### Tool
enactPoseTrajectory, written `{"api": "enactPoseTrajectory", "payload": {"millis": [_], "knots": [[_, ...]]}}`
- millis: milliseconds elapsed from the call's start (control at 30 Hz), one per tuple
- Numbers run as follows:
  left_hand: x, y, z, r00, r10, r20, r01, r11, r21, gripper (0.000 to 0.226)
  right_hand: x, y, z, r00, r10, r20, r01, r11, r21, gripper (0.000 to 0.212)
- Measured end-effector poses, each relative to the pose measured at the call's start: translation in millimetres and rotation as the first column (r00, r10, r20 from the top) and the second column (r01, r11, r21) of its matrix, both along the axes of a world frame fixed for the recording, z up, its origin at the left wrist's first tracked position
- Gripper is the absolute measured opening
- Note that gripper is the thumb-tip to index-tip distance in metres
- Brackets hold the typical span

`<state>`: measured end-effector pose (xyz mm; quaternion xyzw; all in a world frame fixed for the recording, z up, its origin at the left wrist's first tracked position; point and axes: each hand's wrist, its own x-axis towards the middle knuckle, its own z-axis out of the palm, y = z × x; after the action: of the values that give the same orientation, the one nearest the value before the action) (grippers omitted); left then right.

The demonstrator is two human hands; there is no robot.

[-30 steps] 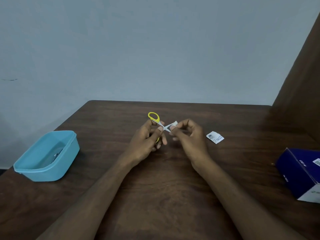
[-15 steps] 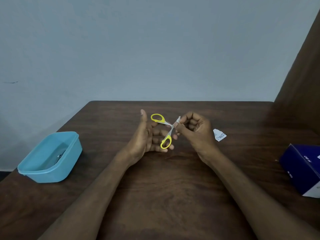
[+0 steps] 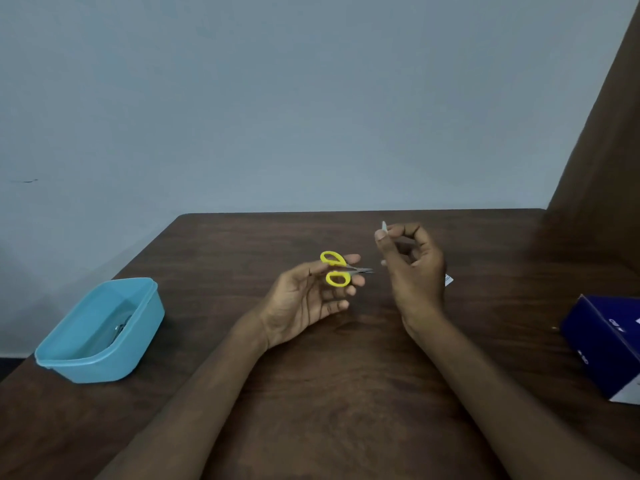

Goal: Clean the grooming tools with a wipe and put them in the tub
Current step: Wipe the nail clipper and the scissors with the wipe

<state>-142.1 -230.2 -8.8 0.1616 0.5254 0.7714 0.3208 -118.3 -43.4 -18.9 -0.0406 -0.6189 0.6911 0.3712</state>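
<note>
Head view: a dark wooden table (image 3: 346,393) runs back to a pale grey-blue wall (image 3: 277,98), with a brown panel (image 3: 609,150) rising at the far right.

The left hand (image 3: 304,299) is held palm up above the middle of the table. The scissors (image 3: 337,271) lie across its fingers, the two yellow loops side by side and the short metal blades closed and pointing right. The thumb lies against the far loop, while the fingers are loosely bent beneath the handles, so the hand holds the tool lightly rather than clenching it.

The right hand (image 3: 412,268) is just to the right of the blade tips and apart from them, raised a little higher. Its fingers are curled, and thumb and forefinger pinch a small folded white wipe (image 3: 383,226), whose tip sticks up above the fingertips.

The tub (image 3: 100,330), light blue and rectangular, sits at the left edge of the table, well apart from both hands. Something small and metallic lies inside it, too dim to tell what.

A corner of a white packet (image 3: 449,280) shows on the table behind the right wrist. A dark blue box (image 3: 602,344) with white marks lies at the right edge, partly cut off.
</note>
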Motion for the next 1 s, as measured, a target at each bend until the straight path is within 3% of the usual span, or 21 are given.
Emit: {"api": "enactPoseTrajectory", "payload": {"millis": [133, 233, 333, 533, 667, 767, 867, 1000], "knots": [[-4, 0, 1, 0.996, 0.092, 0.012, -0.092, 0.996, -0.013, 0.055, 2, 2, 1, 0.979, -0.203, -0.007, 0.202, 0.978, -0.042, 0.022], [-5, 0, 2, 0.985, 0.157, 0.071, -0.159, 0.987, 0.021, 0.062, 6, -1, -2, 0.981, -0.189, 0.036, 0.184, 0.977, 0.108, 0.023], [-4, 1, 1, 0.979, 0.195, 0.062, -0.195, 0.981, 0.001, 0.05, 8, -12, -6, 0.988, -0.139, 0.074, 0.115, 0.957, 0.265, 0.02], [-4, 4, -2, 0.981, 0.194, 0.023, -0.195, 0.981, 0.026, 0.036, 2, -12, -11, 0.993, -0.075, 0.091, 0.045, 0.954, 0.297, 0.015], [-4, 3, -3, 0.985, 0.172, 0.002, -0.172, 0.985, 0.019, 0.037, 0, -5, -12, 0.983, -0.167, 0.079, 0.133, 0.935, 0.329, 0.008], [-2, 3, -2, 0.987, 0.16, -0.001, -0.16, 0.986, 0.043, 0.038, 3, -1, -12, 0.978, -0.209, 0.013, 0.18, 0.87, 0.46, 0.01], [-3, 4, -3, 0.985, 0.17, 0.007, -0.171, 0.984, 0.058, 0.037, 4, -5, -15, 0.989, -0.146, -0.032, 0.132, 0.753, 0.645, 0.017], [-4, 6, -7, 0.983, 0.184, 0.024, -0.185, 0.98, 0.07, 0.037, 3, -12, -18, 0.995, -0.095, -0.044, 0.097, 0.673, 0.733, 0.017]]}}
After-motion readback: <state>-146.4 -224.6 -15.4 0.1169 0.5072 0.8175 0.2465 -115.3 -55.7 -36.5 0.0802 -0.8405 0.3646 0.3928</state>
